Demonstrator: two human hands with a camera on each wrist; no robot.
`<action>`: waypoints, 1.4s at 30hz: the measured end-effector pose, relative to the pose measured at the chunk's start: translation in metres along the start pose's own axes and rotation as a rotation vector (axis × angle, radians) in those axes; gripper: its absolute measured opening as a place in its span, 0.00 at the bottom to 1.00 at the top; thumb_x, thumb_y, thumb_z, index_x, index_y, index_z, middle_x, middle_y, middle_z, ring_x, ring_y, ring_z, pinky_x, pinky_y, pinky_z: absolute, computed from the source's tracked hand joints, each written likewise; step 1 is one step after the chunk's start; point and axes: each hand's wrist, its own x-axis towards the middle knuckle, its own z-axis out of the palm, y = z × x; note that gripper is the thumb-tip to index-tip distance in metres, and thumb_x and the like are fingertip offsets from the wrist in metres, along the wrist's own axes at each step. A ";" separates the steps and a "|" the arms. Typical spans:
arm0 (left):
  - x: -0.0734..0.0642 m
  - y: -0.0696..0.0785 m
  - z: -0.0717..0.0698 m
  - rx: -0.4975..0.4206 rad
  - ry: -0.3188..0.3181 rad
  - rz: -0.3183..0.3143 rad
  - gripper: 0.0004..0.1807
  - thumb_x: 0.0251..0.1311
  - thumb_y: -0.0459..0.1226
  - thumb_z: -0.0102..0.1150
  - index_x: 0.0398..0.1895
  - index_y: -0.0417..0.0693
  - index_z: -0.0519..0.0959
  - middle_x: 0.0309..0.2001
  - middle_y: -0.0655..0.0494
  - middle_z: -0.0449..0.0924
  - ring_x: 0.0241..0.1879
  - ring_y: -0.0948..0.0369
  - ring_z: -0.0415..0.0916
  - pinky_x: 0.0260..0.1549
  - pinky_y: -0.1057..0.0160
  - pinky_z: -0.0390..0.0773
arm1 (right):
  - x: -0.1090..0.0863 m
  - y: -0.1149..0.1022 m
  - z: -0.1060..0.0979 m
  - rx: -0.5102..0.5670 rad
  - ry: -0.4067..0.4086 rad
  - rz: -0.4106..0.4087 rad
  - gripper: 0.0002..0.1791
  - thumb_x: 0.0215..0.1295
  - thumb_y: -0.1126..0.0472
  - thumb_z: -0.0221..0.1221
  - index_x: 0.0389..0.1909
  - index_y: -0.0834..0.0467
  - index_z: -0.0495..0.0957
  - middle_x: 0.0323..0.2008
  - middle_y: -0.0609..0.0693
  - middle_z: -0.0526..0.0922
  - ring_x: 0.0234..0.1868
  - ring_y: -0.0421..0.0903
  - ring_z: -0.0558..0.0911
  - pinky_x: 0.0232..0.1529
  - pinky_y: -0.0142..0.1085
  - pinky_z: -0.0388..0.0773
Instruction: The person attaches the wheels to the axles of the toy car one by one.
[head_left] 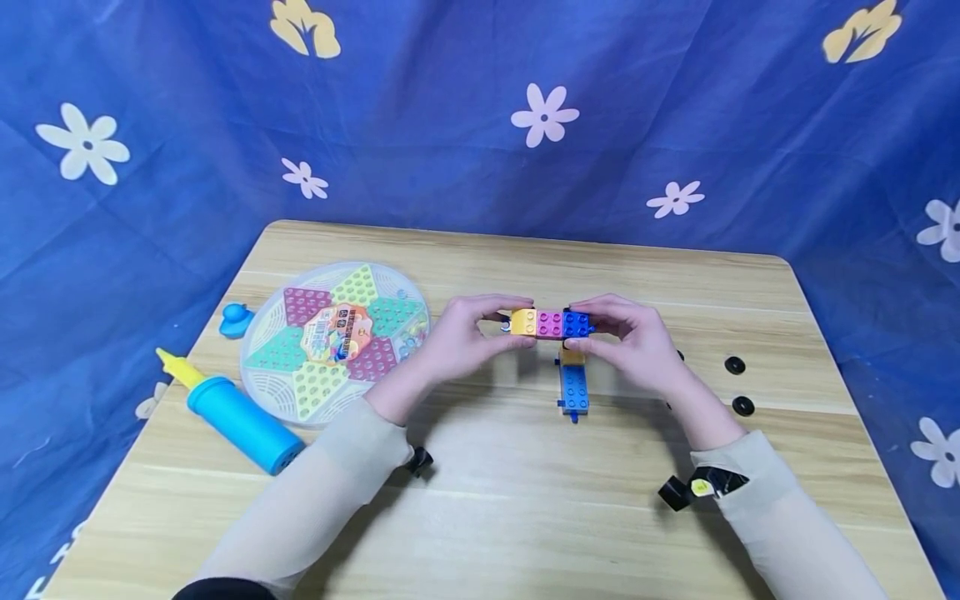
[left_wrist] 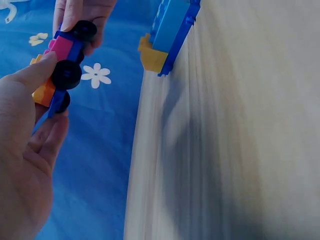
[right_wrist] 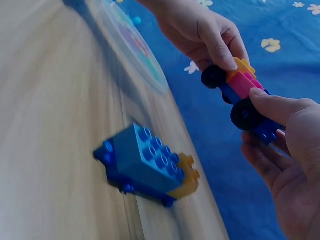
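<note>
blue cloth (head_left: 450, 183) with printed flowers (head_left: 545, 115) hangs behind a wood-grain tabletop (head_left: 480, 517). towards the tabletop's far edge, a bit right of the middle, a toy car (head_left: 542, 325) is up in the air between two hands. the left hand (head_left: 468, 337) pinches the end with the yellow block (head_left: 522, 322); the right hand (head_left: 633, 342) pinches the end with the dark blue block (head_left: 577, 323). a pink block (head_left: 551, 323) sits between those two, and black wheels (left_wrist: 66, 75) show along the car's underside.

on the wood, just nearer than the held one, stands a second car (head_left: 573, 387), light blue on top, its pegs (right_wrist: 105, 150) bare. loose wheels (head_left: 743, 406) lie flat towards the right edge. by the left edge are a round game board (head_left: 318, 387), a pump (head_left: 243, 421) and a small blue toy (head_left: 236, 319).

if one hand slackened, the toy car would probably tip, and it might drop onto the second car. squeezing hard across the wheels could work one off, and tugging the ends apart could pry the blocks loose. a careless sweep of the right forearm (head_left: 697, 408) might knock the loose wheels towards the right edge.
</note>
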 end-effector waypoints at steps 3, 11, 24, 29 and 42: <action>0.008 -0.003 -0.001 0.008 -0.003 -0.007 0.25 0.61 0.40 0.79 0.61 0.45 0.86 0.58 0.53 0.87 0.55 0.59 0.84 0.55 0.61 0.83 | 0.006 0.008 -0.005 -0.036 0.000 0.022 0.23 0.60 0.72 0.76 0.57 0.62 0.87 0.52 0.54 0.87 0.49 0.49 0.87 0.56 0.38 0.84; 0.034 -0.016 -0.003 -0.020 -0.035 -0.060 0.27 0.63 0.38 0.77 0.64 0.40 0.83 0.59 0.47 0.85 0.56 0.56 0.85 0.57 0.60 0.82 | 0.028 0.023 -0.016 -0.113 0.031 0.096 0.22 0.62 0.68 0.76 0.57 0.63 0.87 0.56 0.57 0.87 0.56 0.51 0.85 0.62 0.41 0.81; 0.074 -0.051 -0.002 0.011 -0.072 -0.209 0.26 0.68 0.40 0.72 0.67 0.40 0.81 0.61 0.46 0.84 0.59 0.55 0.83 0.58 0.61 0.81 | 0.069 0.057 -0.025 -0.200 0.029 0.250 0.24 0.64 0.62 0.76 0.59 0.64 0.85 0.54 0.62 0.87 0.54 0.57 0.88 0.56 0.45 0.84; 0.084 -0.070 0.003 0.041 -0.084 -0.239 0.26 0.69 0.41 0.71 0.67 0.42 0.81 0.60 0.48 0.85 0.57 0.57 0.83 0.59 0.61 0.80 | 0.081 0.071 -0.027 -0.197 0.006 0.303 0.25 0.65 0.61 0.75 0.61 0.63 0.84 0.55 0.62 0.87 0.54 0.56 0.87 0.57 0.45 0.83; 0.102 -0.102 0.016 0.086 -0.090 -0.317 0.25 0.72 0.39 0.68 0.68 0.40 0.80 0.62 0.46 0.84 0.61 0.54 0.81 0.62 0.61 0.77 | 0.101 0.105 -0.025 -0.202 -0.018 0.360 0.25 0.68 0.62 0.72 0.63 0.65 0.82 0.57 0.64 0.85 0.57 0.57 0.86 0.60 0.46 0.81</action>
